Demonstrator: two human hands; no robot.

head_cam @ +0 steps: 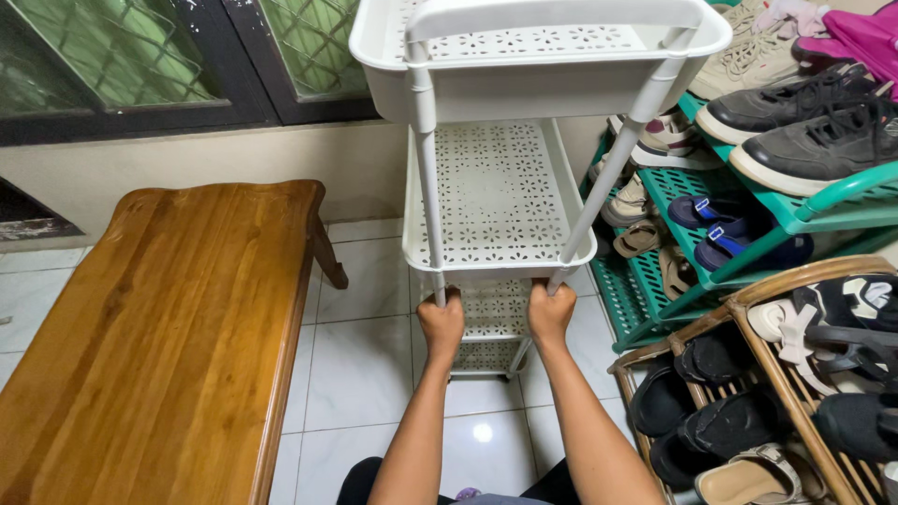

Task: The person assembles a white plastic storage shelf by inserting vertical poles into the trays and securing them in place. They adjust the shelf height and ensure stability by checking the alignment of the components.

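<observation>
While gripped low down, the white cart (505, 187) is held steady.
Its posts are clasped by left hand (441, 323) and right hand (550, 313).

White-tiled floor (374, 374) under cart (496, 187), bench (168, 327)

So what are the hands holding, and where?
Both hands grip the white trolley at the front edge of its middle shelf: left hand by the left pole, right hand by the right pole.
</observation>
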